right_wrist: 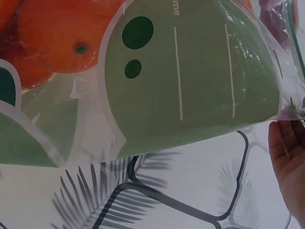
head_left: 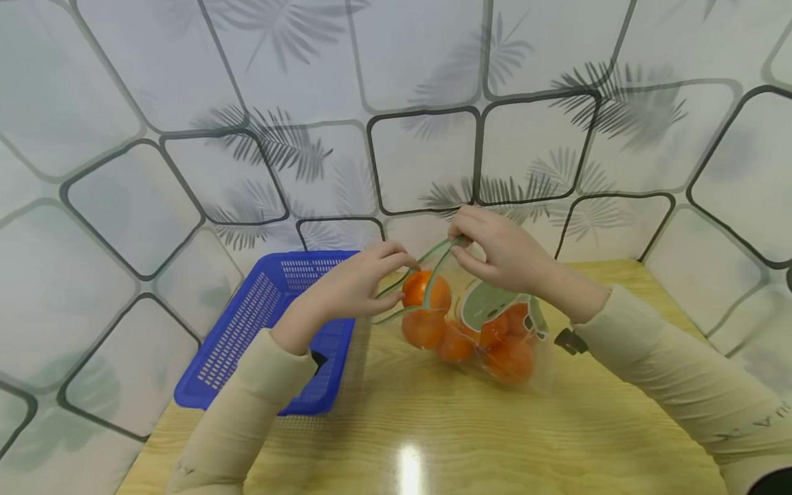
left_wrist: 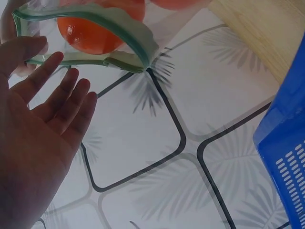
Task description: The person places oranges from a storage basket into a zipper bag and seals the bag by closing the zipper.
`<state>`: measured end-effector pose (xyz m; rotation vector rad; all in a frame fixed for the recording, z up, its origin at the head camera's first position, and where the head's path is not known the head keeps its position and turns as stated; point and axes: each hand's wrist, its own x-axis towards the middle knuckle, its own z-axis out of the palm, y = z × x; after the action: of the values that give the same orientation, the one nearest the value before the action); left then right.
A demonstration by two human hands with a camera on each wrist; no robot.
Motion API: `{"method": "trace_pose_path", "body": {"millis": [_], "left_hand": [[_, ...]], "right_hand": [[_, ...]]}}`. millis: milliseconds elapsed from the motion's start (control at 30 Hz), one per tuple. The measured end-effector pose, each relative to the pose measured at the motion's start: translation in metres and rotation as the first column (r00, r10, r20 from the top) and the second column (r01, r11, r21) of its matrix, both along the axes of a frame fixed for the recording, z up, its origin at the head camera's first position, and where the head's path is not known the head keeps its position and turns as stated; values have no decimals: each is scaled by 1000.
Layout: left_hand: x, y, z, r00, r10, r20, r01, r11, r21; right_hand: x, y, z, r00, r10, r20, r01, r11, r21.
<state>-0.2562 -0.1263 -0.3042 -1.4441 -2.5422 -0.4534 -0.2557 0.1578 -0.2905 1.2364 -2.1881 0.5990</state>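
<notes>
A clear zip bag [head_left: 489, 306] with a green printed panel and green zip edges lies on its side over the wooden table. Several oranges [head_left: 510, 361] are inside it, and one shiny orange [head_left: 442, 292] sits at its open mouth. My right hand [head_left: 504, 251] pinches the upper corner of the zip edge. My left hand [head_left: 365, 278] is at the mouth, beside that orange. In the left wrist view the left hand's fingers [left_wrist: 71, 102] are spread and loosely straight, and the thumb is near the green rim [left_wrist: 124, 33]. The right wrist view shows the printed panel [right_wrist: 190, 71] closely.
A blue perforated plastic basket [head_left: 247, 330] stands left of the bag, partly behind my left forearm. The table [head_left: 396, 419] has a light wood grain. A patterned wall covering [head_left: 427, 165] with leaf prints rises behind and at both sides.
</notes>
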Motion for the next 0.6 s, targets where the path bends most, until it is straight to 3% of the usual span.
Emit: {"method": "trace_pose_path", "body": {"millis": [100, 367, 600], "left_hand": [[4, -1, -2, 1000, 9, -20, -9, 1000, 10], [13, 7, -17, 993, -31, -111, 41, 995, 90], [21, 19, -33, 994, 11, -105, 12, 977, 214]], "right_hand": [[0, 1, 0, 1000, -10, -2, 10, 1000, -9], [-1, 1, -4, 999, -35, -7, 35, 999, -29], [-1, 1, -7, 999, -48, -7, 47, 997, -65]]}}
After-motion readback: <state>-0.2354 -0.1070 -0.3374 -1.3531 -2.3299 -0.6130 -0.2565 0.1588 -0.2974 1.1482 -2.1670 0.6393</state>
